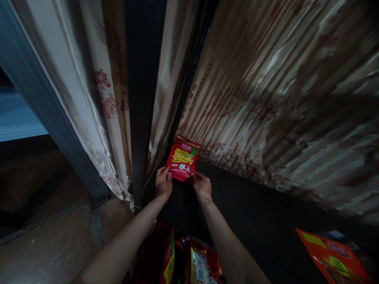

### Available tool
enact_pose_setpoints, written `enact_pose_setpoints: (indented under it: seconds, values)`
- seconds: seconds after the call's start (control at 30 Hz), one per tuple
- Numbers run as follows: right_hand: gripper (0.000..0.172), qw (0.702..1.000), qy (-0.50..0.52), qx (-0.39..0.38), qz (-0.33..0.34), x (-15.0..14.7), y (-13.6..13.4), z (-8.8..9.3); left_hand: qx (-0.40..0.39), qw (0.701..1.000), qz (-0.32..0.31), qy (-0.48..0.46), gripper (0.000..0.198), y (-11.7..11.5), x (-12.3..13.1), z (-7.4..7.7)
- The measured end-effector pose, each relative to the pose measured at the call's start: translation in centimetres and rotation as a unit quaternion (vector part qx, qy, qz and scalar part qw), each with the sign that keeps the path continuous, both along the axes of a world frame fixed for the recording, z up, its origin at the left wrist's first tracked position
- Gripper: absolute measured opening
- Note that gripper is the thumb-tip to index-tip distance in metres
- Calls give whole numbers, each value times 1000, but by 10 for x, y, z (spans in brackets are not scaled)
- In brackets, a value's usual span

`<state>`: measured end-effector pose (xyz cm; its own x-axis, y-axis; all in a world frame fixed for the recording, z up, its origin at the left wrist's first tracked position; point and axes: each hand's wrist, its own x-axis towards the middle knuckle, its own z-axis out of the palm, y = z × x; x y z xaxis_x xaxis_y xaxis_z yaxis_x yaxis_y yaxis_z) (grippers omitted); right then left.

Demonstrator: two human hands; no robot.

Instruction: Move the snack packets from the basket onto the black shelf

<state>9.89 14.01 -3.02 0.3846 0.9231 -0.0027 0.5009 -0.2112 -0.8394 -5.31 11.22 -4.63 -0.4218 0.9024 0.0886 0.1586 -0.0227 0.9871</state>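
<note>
A red snack packet (183,157) with yellow strips and green leaves printed on it is at the back corner of a dark shelf, close to the curtain. My left hand (164,181) grips its lower left corner between thumb and fingers. At the lower right corner my right hand (202,184) pinches the same packet. Another red packet edge shows just behind its top, so there may be more than one. Below my forearms, several red packets (199,264) lie in a dark space, partly hidden by my arms.
An orange packet (334,254) lies on the dark shelf (251,209) at the lower right. Printed cloth curtain (251,79) hangs behind and to the right. A dark upright post (142,98) stands left of my hands, with a second metal leg (59,110) farther left on the tiled floor (65,240).
</note>
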Motion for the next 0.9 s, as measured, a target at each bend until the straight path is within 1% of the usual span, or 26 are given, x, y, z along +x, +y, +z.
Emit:
enact_pose_setpoints:
  seconds: [0.03, 0.1, 0.23, 0.3, 0.4, 0.5, 0.57, 0.6, 0.67, 0.73, 0.8, 0.83, 0.9]
  values:
    - [22, 998, -51, -22, -5, 0, -1, 2, 1, 1000, -1, 15, 34, 0, 0, 0]
    - [23, 992, -115, -56, -4, -1, -4, 6, 3, 999, -1, 53, 35, -1, 0, -2]
    - [27, 983, -165, -77, 13, -8, -9, 14, 7, 992, -6, 128, 40, -4, 3, -7]
    - [29, 978, -188, -90, 15, -11, -11, 18, 21, 985, -15, 171, 43, -8, 5, -8]
    - [31, 968, -224, -113, 23, -15, -14, 22, 81, 962, -43, 259, 45, -16, 7, -6]
    - [30, 962, -242, -118, 39, -15, -18, 22, 127, 928, -106, 334, 48, -21, 7, -4]
    - [32, 962, -251, -97, 34, -15, -21, 20, 124, 914, -137, 362, 48, -21, 7, -5]
    - [35, 963, -261, -70, 24, -14, -22, 19, 118, 910, -144, 370, 48, -20, 7, -7]
    - [44, 957, -288, 16, 16, -16, -22, 19, 106, 906, -151, 380, 47, -19, 8, -9]
    - [47, 939, -319, 113, 55, -20, -17, 23, 99, 904, -153, 387, 48, -17, 9, -11]
    - [47, 914, -350, 168, 117, -28, -6, 31, 94, 902, -152, 393, 51, -18, 10, -11]
    - [47, 903, -366, 174, 141, -34, 1, 35, 92, 902, -149, 395, 52, -18, 10, -10]
    - [49, 888, -400, 151, 170, -44, 19, 43, 90, 903, -143, 396, 52, -19, 11, -8]
